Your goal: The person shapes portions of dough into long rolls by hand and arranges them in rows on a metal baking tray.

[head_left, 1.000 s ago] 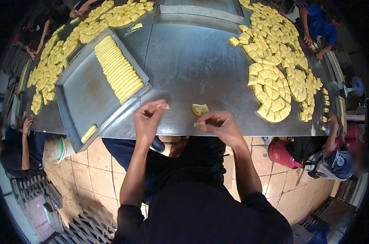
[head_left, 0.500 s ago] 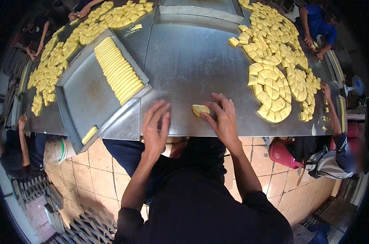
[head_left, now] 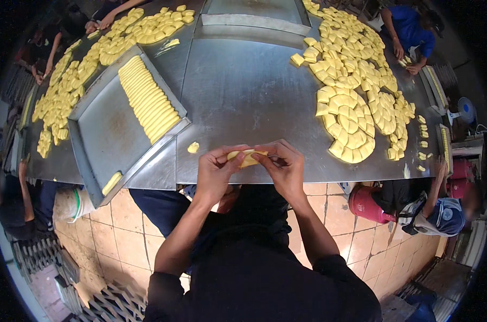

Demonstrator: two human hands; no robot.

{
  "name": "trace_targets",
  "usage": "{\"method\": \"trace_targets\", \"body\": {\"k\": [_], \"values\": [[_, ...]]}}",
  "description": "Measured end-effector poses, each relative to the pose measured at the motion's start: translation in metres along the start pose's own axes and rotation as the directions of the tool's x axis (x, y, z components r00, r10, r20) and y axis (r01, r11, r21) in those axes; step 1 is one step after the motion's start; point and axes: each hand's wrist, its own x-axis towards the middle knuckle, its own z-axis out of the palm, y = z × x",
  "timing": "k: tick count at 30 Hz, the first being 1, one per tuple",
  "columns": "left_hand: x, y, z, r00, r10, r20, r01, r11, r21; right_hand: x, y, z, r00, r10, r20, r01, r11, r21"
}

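A piece of pale yellow dough [head_left: 246,159] is pinched between my left hand [head_left: 216,170] and my right hand [head_left: 281,169], which are close together over the front edge of the steel table. A small loose lump of dough [head_left: 193,147] lies left of my left hand. Further left sits an angled metal tray [head_left: 104,142], holding a long row of dough strips [head_left: 147,96] along its right side and a single strip [head_left: 112,182] in its near corner.
Heaps of cut dough pieces [head_left: 348,118] [head_left: 69,86] cover both sides of the table [head_left: 227,91]. A second metal tray [head_left: 254,8] stands at the back. Co-workers [head_left: 410,32] [head_left: 26,209] [head_left: 442,214] work around the edges near a fan [head_left: 469,112] and red containers [head_left: 372,204].
My hands have come together and taken hold of a dough piece that lay on the table half a second ago. A small lump now shows left of my left hand.
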Motion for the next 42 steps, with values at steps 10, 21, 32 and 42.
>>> {"method": "trace_targets", "body": {"k": [10,21,32,42], "values": [[0.01,0.01,-0.015,0.983,-0.12,0.14,0.115,0.992,0.048,0.003,-0.009,-0.011,0.994,0.001,0.109,-0.005,0.999,0.035],[-0.002,0.037,-0.004,0.984,-0.06,0.167,0.061,0.998,0.002,0.003,-0.019,-0.007,0.996,-0.063,0.059,0.058,0.994,0.096],[-0.002,0.036,0.002,0.87,0.455,0.187,-0.481,0.707,0.518,0.019,-0.021,-0.009,0.963,0.233,0.138,-0.271,0.836,0.477],[0.021,0.027,-0.022,0.974,-0.129,0.187,0.114,0.989,0.092,0.024,-0.016,-0.037,0.951,0.011,0.308,0.023,0.994,-0.107]]}}
